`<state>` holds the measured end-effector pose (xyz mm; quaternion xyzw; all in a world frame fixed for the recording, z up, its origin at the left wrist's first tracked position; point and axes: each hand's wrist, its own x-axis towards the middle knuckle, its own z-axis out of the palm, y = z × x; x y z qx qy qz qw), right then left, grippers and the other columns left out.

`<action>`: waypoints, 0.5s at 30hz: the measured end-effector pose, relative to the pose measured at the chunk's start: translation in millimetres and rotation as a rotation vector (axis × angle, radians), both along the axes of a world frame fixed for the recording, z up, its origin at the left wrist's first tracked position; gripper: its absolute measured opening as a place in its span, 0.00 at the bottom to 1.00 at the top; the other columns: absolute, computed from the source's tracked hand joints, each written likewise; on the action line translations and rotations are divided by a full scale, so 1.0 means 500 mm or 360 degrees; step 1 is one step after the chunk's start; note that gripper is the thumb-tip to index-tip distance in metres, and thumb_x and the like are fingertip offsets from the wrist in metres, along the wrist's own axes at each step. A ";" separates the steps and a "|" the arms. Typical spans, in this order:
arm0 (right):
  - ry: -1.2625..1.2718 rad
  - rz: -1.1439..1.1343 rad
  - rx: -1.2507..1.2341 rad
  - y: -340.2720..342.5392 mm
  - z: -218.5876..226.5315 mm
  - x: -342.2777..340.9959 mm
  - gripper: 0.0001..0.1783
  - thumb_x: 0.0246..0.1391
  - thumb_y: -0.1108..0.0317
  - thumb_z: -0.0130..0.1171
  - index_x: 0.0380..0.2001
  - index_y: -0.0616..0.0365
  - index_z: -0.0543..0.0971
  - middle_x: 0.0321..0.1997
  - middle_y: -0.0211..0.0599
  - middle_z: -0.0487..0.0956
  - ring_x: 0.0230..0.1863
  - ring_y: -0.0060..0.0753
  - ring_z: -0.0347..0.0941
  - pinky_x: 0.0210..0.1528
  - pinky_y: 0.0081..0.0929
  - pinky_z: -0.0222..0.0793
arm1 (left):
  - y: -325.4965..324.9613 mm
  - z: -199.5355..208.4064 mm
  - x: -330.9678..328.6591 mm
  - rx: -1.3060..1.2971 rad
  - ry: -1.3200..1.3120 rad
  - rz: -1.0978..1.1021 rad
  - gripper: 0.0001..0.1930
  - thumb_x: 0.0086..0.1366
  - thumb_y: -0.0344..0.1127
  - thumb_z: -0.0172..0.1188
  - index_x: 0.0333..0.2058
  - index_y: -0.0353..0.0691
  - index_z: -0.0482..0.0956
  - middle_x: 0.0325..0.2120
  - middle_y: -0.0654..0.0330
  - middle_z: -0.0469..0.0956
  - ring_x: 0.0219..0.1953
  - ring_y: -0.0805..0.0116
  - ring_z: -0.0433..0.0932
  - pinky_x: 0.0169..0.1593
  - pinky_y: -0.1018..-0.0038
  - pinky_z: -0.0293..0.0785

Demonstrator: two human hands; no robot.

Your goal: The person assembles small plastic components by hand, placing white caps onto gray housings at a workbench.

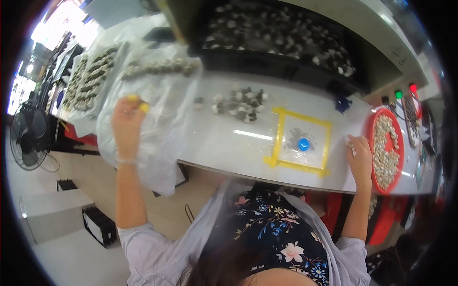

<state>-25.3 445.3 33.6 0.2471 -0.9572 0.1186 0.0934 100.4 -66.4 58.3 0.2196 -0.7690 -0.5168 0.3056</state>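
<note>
My left hand (pixel 128 120) is over a clear plastic sheet (pixel 164 119), with yellow covers on its fingertips. Its fingers are curled together; blur hides what they hold, if anything. Beyond it runs a row of small grey and white pieces (pixel 160 67). My right hand (pixel 361 155) is closed on a small whitish piece (pixel 352 148), beside a red basin (pixel 371 134) of pale small pieces (pixel 385 167). Between my hands, a yellow tape frame (pixel 305 169) on the white table surrounds a blue round cap-like object (pixel 304 144) and a grey smudged patch. A cluster of dark and white pieces (pixel 245 104) lies farther back.
A dark bin (pixel 286 64) heaped with black and white pieces stands at the back. Trays with rows of pieces (pixel 93 78) lie at far left. A black fan (pixel 29 136) stands left of the table. The table's front edge (pixel 267 181) runs close to my body.
</note>
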 end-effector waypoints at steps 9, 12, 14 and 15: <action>-0.0435 -0.0149 -0.0591 -0.023 -0.016 0.014 0.19 0.49 0.81 0.50 0.47 0.64 0.72 0.28 0.31 0.66 0.30 0.21 0.64 0.34 0.17 0.62 | -0.405 -0.072 -0.069 -0.0795 -0.0099 0.0404 0.13 0.51 0.29 0.58 0.37 0.34 0.73 0.31 0.55 0.79 0.34 0.67 0.78 0.39 0.75 0.71; -0.0578 -0.0237 -0.0861 -0.024 -0.034 0.024 0.18 0.51 0.80 0.50 0.48 0.63 0.72 0.30 0.28 0.66 0.30 0.18 0.64 0.34 0.15 0.64 | -0.429 -0.092 -0.114 -0.0899 -0.0341 0.0418 0.13 0.51 0.31 0.57 0.38 0.37 0.75 0.32 0.53 0.79 0.36 0.61 0.78 0.41 0.71 0.71; -0.0534 -0.0169 -0.1050 -0.030 -0.042 0.028 0.19 0.47 0.83 0.49 0.45 0.62 0.74 0.28 0.31 0.69 0.27 0.20 0.66 0.30 0.16 0.64 | -0.430 -0.100 -0.124 -0.0944 -0.0398 0.0427 0.13 0.52 0.32 0.57 0.38 0.38 0.75 0.32 0.53 0.79 0.36 0.60 0.78 0.41 0.70 0.71; -0.0532 -0.0173 -0.1045 -0.027 -0.041 0.030 0.19 0.47 0.83 0.49 0.45 0.62 0.74 0.28 0.31 0.69 0.27 0.20 0.66 0.30 0.16 0.64 | -0.426 -0.103 -0.127 -0.0991 -0.0465 0.0439 0.13 0.52 0.32 0.57 0.38 0.39 0.76 0.32 0.53 0.79 0.36 0.58 0.78 0.42 0.69 0.71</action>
